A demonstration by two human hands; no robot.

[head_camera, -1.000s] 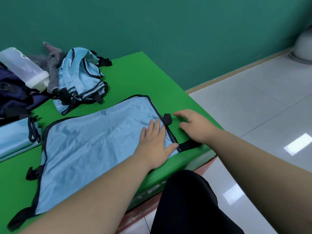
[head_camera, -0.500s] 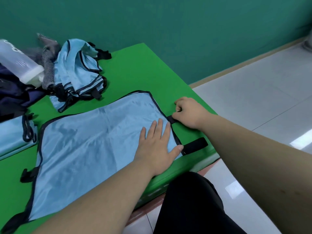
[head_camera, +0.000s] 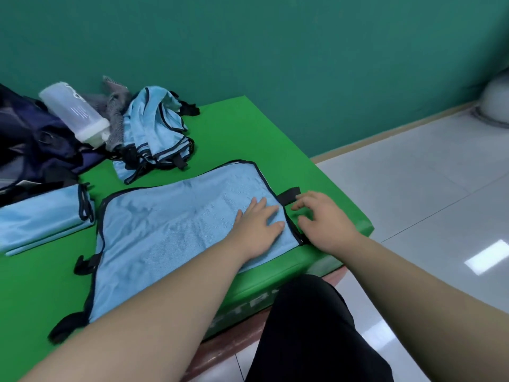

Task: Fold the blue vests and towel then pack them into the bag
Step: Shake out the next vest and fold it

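Right hand has let go of the black strap.

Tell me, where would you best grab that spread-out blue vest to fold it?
Pinch the black strap sticking out from its right edge, coming from the right, where the right hand hovers. The vest lies flat on the mat, so only straps and edges offer a hold; the left hand pins it.

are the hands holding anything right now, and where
Nothing is gripped. The left hand presses flat on the spread vest near its right edge; the right hand hovers loosely curled beside the black strap.
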